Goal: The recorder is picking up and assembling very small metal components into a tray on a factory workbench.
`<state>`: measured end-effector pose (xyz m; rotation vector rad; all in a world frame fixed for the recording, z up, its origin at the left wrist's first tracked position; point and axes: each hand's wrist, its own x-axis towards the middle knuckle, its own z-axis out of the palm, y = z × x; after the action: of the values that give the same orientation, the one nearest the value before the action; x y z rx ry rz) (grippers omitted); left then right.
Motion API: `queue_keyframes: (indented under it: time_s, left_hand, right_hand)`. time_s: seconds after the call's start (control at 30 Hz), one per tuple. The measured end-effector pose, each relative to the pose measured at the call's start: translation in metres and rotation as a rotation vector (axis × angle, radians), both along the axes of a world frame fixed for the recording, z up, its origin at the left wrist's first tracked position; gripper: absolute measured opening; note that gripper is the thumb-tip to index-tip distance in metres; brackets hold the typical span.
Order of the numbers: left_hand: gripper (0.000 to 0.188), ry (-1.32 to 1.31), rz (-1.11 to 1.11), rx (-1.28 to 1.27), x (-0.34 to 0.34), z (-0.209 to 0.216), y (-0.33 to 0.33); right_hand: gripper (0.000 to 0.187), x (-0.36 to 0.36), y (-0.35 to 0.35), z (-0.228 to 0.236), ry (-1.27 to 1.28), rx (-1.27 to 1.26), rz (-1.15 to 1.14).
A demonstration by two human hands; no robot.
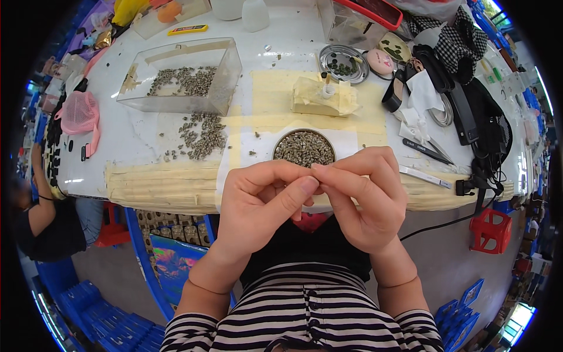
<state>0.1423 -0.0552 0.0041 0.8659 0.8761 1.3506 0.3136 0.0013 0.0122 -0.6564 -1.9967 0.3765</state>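
Note:
My left hand (pixel 262 196) and my right hand (pixel 366 196) meet fingertip to fingertip in front of my body, above the table's front edge. Both are closed in a pinch; whatever sits between the fingertips is too small or hidden to make out. Just beyond them stands a round dish (pixel 304 147) full of small metal parts, its near rim partly covered by my fingers. Farther back, a tape-covered block (pixel 324 98) carries a small white upright piece. To the left, a loose heap of small metal parts (pixel 202 136) lies beside a clear plastic box (pixel 182 76) holding more.
Tweezers (pixel 428 149) and a silver metal tool (pixel 425 176) lie on the right. Behind them are a glass dish with dark green pieces (pixel 343 63), white tissue (pixel 423 94) and black straps. A pink mesh item (pixel 81 111) lies left. Another person (pixel 53 223) sits far left; a red stool (pixel 490 230) stands right.

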Motion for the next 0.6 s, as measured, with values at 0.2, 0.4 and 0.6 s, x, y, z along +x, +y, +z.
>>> queue_keyframes:
  time_s: [0.2, 0.4, 0.6]
  left_hand:
    - [0.014, 0.07, 0.093, 0.1, 0.0061, 0.0008, -0.001]
    - [0.014, 0.162, 0.115, 0.117, 0.006, 0.0016, -0.0024]
    - [0.011, 0.209, 0.122, 0.098, 0.006, 0.0039, -0.0027]
  right_hand:
    - [0.03, -0.0004, 0.0, -0.0035, 0.084, -0.167, 0.038]
    - [0.028, -0.0022, -0.001, -0.0048, 0.097, -0.172, 0.01]
    - [0.028, -0.0043, -0.0026, -0.0041, 0.091, -0.103, -0.024]
